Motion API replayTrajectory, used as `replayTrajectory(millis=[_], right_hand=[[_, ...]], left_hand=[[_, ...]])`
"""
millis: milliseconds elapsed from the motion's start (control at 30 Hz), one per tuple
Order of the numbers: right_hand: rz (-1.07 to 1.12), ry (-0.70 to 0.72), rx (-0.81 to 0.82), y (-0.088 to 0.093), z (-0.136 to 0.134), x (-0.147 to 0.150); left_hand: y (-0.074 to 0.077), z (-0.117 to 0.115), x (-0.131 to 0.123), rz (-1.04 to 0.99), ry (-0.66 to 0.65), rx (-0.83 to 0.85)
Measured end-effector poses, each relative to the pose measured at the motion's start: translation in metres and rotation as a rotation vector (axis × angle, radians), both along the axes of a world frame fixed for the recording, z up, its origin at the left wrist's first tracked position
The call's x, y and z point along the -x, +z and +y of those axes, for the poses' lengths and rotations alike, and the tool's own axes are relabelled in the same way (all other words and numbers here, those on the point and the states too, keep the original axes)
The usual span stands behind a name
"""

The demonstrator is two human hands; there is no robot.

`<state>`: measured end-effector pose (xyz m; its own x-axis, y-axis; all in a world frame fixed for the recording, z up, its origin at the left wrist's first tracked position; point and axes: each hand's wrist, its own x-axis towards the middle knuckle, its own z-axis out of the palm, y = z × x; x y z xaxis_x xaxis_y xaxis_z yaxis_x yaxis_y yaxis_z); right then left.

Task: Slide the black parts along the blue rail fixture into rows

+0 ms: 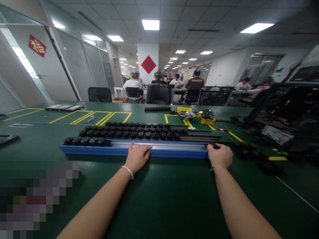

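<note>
A long blue rail [104,151] with a silver channel lies across the green table. Several small black parts [84,141] sit in its left end. My left hand [137,156] rests on the rail's front edge near the middle, fingers curled over it. At the rail's right end my right hand [220,155] is closed, pinching a small black part [214,145]. Behind the rail lie two more rails filled with rows of black parts [134,130].
A metal bowl [186,115] and yellow boxes [184,109] stand at the back right. More black parts [256,157] lie loose to the right, beside dark equipment [281,116]. Yellow tape lines mark the table. Several people sit at desks far behind; office chairs stand there.
</note>
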<state>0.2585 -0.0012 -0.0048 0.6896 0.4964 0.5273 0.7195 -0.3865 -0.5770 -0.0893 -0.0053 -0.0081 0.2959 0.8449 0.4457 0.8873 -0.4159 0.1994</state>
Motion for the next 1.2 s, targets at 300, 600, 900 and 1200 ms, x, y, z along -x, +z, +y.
replayTrajectory(millis=[300, 600, 900, 1200], right_hand=[[0.067, -0.014, -0.042, -0.001, 0.000, -0.005], [0.129, -0.033, -0.044, 0.000, -0.001, -0.017], [0.140, -0.047, -0.042, 0.000, 0.000, -0.022], [0.144, -0.057, -0.053, -0.001, 0.000, -0.033]], left_hand=[[0.001, 0.000, 0.000, 0.000, 0.007, 0.017], [0.002, 0.000, 0.000, 0.003, 0.007, 0.021], [0.000, 0.000, 0.001, 0.003, -0.008, 0.007], [0.002, -0.001, 0.001, 0.003, -0.009, 0.012]])
